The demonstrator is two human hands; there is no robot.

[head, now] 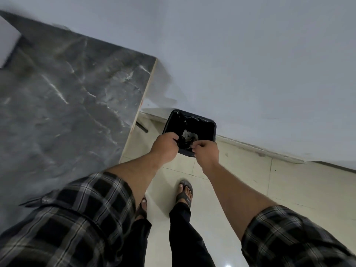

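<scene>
At bin's (195, 115) near rim, hands (164, 144) (207, 151) pinch liner (182, 144).

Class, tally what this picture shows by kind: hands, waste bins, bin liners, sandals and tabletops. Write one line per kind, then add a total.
Hands: 2, the left hand and the right hand
Waste bin: 1
Bin liner: 1
Sandals: 2
Marble-patterned tabletop: 1
Total: 7

Both arms reach down, left hand (164, 146) and right hand (207, 152) pinching.
</scene>
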